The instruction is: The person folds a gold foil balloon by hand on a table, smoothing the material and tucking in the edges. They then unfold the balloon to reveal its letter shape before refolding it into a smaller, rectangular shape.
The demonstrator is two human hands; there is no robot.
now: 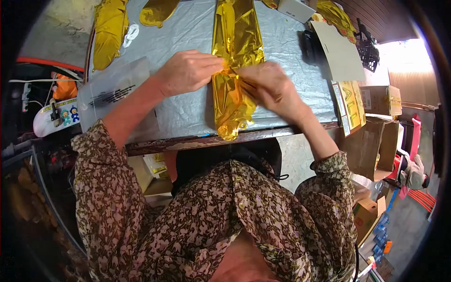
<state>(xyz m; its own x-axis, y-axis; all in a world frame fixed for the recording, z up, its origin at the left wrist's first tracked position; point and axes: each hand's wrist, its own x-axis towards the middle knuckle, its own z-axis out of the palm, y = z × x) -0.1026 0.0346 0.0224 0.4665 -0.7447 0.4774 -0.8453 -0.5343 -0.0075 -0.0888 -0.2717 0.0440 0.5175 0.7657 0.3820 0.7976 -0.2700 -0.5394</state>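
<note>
A long strip of shiny gold foil, which looks like a flat foil balloon, runs from the far side of the table to its near edge. My left hand comes in from the left, its thumb and fingers pinched on the foil near the middle. Opposite it, my right hand is closed on the same creased spot, slightly smeared by motion. Between the fingertips the foil is bunched; my fingers hide the exact fold. Its near end hangs just over the table edge.
Folded gold foil pieces and a white string lie at the back left. A clear plastic bag is at the left. A grey card, a black object and a yellow printed package are at the right, beside cardboard boxes.
</note>
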